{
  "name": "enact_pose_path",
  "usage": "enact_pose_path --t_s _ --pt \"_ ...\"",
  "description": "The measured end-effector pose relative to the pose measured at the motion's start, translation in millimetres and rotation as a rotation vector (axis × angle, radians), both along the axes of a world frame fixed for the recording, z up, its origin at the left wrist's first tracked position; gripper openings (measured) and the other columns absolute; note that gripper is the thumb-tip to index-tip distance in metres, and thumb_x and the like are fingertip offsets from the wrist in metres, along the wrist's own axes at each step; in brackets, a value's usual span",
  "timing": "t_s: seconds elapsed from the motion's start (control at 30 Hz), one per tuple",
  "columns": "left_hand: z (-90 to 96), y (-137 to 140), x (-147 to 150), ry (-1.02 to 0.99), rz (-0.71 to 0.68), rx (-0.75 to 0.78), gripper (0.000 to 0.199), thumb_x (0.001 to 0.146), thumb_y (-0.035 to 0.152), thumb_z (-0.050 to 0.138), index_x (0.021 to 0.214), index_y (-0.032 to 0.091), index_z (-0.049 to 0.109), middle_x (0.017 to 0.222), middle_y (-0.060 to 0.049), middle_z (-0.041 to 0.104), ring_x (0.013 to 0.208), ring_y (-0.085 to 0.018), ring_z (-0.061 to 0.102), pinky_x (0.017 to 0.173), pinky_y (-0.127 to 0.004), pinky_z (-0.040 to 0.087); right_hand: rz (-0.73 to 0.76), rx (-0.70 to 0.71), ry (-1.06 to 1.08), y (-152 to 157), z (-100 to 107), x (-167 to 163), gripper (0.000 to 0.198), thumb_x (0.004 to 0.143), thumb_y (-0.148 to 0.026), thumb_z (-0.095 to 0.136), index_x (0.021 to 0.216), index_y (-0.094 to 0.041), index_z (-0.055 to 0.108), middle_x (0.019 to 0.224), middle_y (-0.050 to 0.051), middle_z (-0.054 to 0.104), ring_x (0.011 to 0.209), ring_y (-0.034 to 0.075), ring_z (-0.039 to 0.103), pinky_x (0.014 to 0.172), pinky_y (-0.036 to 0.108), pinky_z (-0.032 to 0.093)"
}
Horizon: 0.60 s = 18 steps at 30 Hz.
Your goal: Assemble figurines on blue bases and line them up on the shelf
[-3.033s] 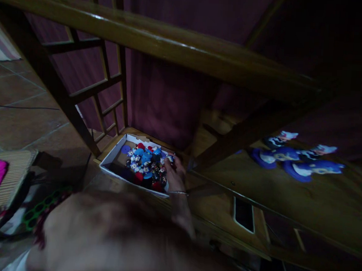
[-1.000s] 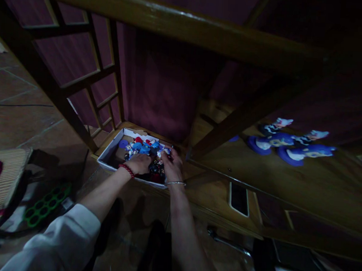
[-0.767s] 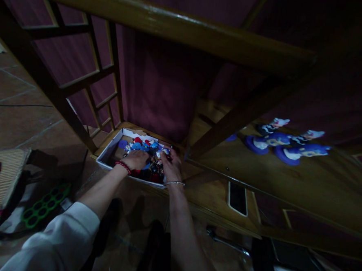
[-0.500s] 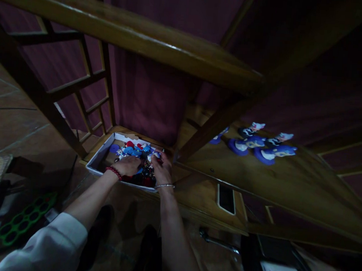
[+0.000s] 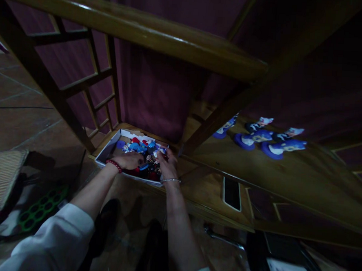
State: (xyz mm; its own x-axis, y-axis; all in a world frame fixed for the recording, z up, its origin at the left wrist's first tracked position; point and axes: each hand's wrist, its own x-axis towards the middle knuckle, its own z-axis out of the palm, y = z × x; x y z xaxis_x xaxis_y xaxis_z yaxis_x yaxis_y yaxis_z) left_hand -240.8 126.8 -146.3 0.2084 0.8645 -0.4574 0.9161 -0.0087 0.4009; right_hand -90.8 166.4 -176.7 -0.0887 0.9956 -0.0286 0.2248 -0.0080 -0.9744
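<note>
A shallow white cardboard box (image 5: pixel 108 152) sits on the lower wooden ledge. Small painted figurines (image 5: pixel 139 146) in blue, red, black and white lie heaped inside it. My left hand (image 5: pixel 129 161), with a red bead bracelet, is over the box's near side, fingers curled in among the figures; what they grip is hard to make out. At the right end of the box, my right hand (image 5: pixel 169 164), wearing a silver bangle, has its thumb and fingers closed on a small blue-and-white figurine (image 5: pixel 160 151).
Several figurines on round purple bases (image 5: pixel 245 141) stand on the wooden shelf (image 5: pixel 289 175) to the right. A phone (image 5: pixel 232 194) lies on the lower ledge. A thick wooden rail (image 5: pixel 138 28) crosses above. A green holed tray (image 5: pixel 43 209) is at lower left, near a woven-topped stool (image 5: pixel 4 182).
The view has shifted slightly, bringing a pink item in at the left. My left hand has turned a little and its fingers have moved among the figures. My right hand stays at the box's right end.
</note>
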Motion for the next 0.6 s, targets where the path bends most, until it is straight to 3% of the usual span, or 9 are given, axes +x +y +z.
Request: enact_pose_path --t_s 0.2,0.3,0.6 --pt "4.4 0 -30 -0.078 0.050 0.011 0.029 0.070 0.015 0.042 0.092 0.019 0.061 0.096 -0.001 0.063 0.086 -0.012 0.055 0.075 -0.018 0.039 -0.008 -0.005 0.020 2 1 1 0.026 0.066 -0.036 0.055 0.086 -0.021 0.063 0.063 -0.002 0.062 0.059 0.013 0.057 0.055 0.021 0.045" --pt "7.4 -1 -39 0.019 0.088 0.040 0.028 0.071 0.017 0.042 0.090 0.020 0.062 0.097 -0.003 0.062 0.089 -0.014 0.054 0.077 -0.021 0.039 -0.003 -0.013 0.024 3 -1 1 0.026 0.066 -0.036 0.055 0.085 -0.021 0.063 0.063 -0.001 0.063 0.060 0.014 0.057 0.055 0.022 0.045" --pt "8.2 -8 -42 0.264 0.085 -0.088 0.024 0.070 0.020 0.044 0.080 0.014 0.065 0.092 -0.011 0.064 0.084 -0.019 0.057 0.071 -0.027 0.043 0.004 -0.007 0.047 3 -1 -4 0.034 0.064 -0.035 0.057 0.095 -0.021 0.060 0.075 0.000 0.065 0.064 0.013 0.058 0.059 0.022 0.046"
